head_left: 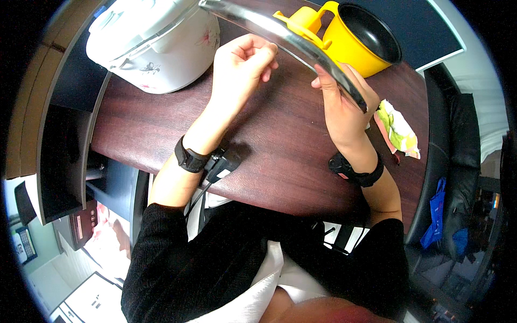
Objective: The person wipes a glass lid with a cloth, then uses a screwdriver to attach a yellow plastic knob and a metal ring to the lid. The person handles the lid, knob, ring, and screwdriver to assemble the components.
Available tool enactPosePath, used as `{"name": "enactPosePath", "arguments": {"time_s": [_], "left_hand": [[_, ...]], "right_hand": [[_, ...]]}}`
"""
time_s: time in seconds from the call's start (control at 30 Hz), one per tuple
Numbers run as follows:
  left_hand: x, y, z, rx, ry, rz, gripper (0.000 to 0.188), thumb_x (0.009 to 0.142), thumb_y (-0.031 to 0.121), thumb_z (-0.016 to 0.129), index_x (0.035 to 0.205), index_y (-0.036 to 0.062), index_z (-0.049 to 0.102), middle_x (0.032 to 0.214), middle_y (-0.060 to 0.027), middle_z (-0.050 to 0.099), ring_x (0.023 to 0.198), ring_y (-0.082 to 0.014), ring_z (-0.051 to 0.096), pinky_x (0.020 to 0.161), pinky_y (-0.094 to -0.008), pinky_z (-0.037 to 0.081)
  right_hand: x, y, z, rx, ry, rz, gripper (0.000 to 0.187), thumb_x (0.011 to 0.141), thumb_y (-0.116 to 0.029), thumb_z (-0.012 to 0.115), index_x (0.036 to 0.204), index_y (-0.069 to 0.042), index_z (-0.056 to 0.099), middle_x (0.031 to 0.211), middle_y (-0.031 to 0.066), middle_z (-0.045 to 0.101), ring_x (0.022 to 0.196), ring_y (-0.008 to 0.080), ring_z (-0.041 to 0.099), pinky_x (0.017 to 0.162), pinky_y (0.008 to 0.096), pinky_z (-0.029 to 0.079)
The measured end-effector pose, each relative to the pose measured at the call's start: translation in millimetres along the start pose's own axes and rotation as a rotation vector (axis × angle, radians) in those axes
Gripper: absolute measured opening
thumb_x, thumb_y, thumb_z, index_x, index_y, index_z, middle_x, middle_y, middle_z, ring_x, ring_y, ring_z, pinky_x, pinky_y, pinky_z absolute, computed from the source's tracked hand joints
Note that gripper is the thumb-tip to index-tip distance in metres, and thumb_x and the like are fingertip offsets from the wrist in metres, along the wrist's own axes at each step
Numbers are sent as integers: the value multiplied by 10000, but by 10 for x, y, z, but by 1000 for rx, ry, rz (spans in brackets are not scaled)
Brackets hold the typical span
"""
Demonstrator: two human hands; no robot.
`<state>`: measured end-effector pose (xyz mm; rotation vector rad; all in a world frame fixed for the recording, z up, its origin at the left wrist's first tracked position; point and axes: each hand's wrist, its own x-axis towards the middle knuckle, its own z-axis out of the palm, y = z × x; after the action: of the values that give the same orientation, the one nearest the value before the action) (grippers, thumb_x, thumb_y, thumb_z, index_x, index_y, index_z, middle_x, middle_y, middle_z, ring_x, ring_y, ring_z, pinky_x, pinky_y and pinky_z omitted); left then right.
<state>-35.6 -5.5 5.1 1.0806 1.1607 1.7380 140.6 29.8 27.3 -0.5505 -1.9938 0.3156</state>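
Observation:
A shiny pot lid (253,20), seen almost edge-on, slants across the far part of the brown table (269,156). My right hand (350,107) is closed around its lower right end, thumb on one side and fingers on the other. Close to the lid's underside, my left hand (242,62) has its fingers curled and the thumb pressed to them. Whatever is in that pinch, if anything, is too small to make out. Behind the lid stands a yellow pot (350,46) with a black inside, partly covered by it.
A white rice cooker (161,59) with flower prints stands at the far left. Right of my right hand lies a green-and-white cloth (398,129). A black plug adapter (227,164) sits by the near edge beside my left wrist. A blue bag (435,215) hangs at the right.

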Motion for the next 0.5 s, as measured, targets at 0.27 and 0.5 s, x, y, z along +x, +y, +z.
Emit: {"name": "enactPosePath", "arguments": {"time_s": [0.27, 0.5], "left_hand": [[43, -98, -48, 125, -29, -49, 112, 892, 150, 597, 849, 55, 639, 645, 7, 580, 468, -33, 451, 422, -183, 324], [43, 10, -28, -62, -110, 17, 310, 953, 235, 476, 1142, 2, 555, 951, -102, 638, 716, -102, 575, 552, -228, 459]], "right_hand": [[52, 26, -9, 157, 194, 247, 112, 887, -106, 662, 894, -4, 706, 686, 67, 672, 560, 115, 633, 531, 239, 481], [106, 21, -47, 519, 102, 496, 232, 943, -157, 590, 910, 57, 672, 723, 91, 660, 563, 128, 618, 520, 232, 482]]}}
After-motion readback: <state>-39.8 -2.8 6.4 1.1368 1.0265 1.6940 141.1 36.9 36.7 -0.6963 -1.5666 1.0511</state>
